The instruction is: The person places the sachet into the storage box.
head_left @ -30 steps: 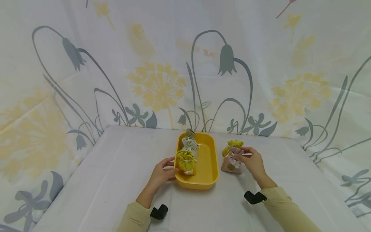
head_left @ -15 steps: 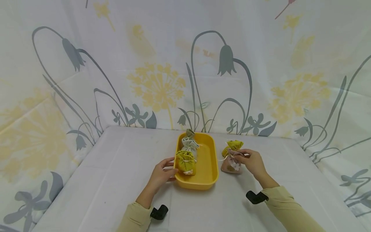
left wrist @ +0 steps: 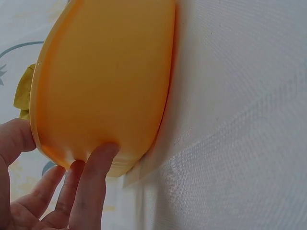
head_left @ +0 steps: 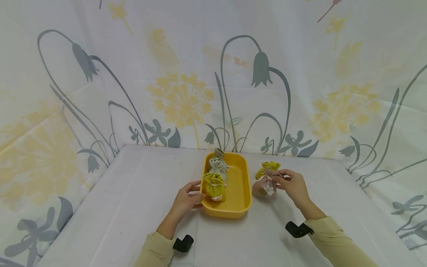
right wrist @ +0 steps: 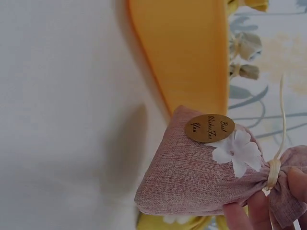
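My left hand [head_left: 187, 198] holds the left side of a yellow plastic tray [head_left: 239, 189]; in the left wrist view the thumb lies at the rim and the fingers touch the outer wall [left wrist: 105, 81]. Along the tray's left side stand a yellow-green drawstring pouch [head_left: 214, 187], a pale grey pouch [head_left: 218, 166] and an olive one [head_left: 219, 153]. To the right of the tray, my right hand [head_left: 295, 188] pinches the gathered neck of a pink drawstring pouch [right wrist: 187, 177]. It bears a white fabric flower [right wrist: 235, 151] and an oval gold sticker [right wrist: 209, 128]. Its shadow falls on the cloth beside it.
Behind the pink pouch, another yellow-green pouch [head_left: 271, 166] stands on the white-covered table [head_left: 133, 207], partly hidden. A flower-printed curtain [head_left: 186, 74] rises along the table's back edge. Each wrist carries a black camera mount [head_left: 183, 244].
The pink pouch has shifted slightly left, its base swinging towards the tray, while the right forearm has moved a little right. My left hand and the tray have stayed put.
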Demonstrator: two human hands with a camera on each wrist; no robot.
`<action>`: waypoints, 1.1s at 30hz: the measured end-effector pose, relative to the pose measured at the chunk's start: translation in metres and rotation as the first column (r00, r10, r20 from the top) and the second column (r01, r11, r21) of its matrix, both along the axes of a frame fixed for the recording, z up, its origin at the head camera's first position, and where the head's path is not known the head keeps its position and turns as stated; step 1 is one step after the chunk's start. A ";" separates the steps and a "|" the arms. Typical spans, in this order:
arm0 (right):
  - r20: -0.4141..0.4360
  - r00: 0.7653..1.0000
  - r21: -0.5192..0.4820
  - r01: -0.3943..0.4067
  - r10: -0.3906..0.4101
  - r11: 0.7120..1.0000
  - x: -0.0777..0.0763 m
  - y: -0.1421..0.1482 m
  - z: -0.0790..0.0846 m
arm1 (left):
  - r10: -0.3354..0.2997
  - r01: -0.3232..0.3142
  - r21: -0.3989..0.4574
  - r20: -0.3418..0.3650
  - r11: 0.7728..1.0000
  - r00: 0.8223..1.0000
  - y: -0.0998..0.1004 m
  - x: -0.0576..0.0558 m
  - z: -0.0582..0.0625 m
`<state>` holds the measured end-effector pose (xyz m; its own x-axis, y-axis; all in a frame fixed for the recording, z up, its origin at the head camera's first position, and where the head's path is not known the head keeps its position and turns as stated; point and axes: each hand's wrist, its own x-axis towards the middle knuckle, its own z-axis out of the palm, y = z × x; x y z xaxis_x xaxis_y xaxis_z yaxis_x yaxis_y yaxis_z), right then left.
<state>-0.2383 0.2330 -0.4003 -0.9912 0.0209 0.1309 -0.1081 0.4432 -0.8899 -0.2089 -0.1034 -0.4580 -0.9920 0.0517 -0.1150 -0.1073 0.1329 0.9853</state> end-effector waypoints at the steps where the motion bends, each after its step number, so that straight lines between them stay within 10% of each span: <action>1: -0.009 1.000 -0.014 0.000 0.000 1.000 0.000 -0.001 0.002 | 0.001 -0.001 -0.002 0.001 1.000 1.000 0.000 0.000 0.000; 12: -0.085 0.996 -0.081 -0.006 0.000 0.997 -0.001 -0.011 0.026 | -0.016 0.015 0.014 0.009 1.000 1.000 -0.001 0.010 0.022; 17: -0.100 0.995 -0.095 -0.021 0.012 0.995 -0.003 -0.017 0.033 | -0.003 0.003 -0.005 0.002 1.000 1.000 -0.002 0.002 0.005; 33: -0.018 0.997 -0.102 -0.083 0.081 0.991 -0.027 -0.044 0.052 | 0.015 -0.015 -0.072 -0.004 0.997 1.000 -0.002 -0.001 0.004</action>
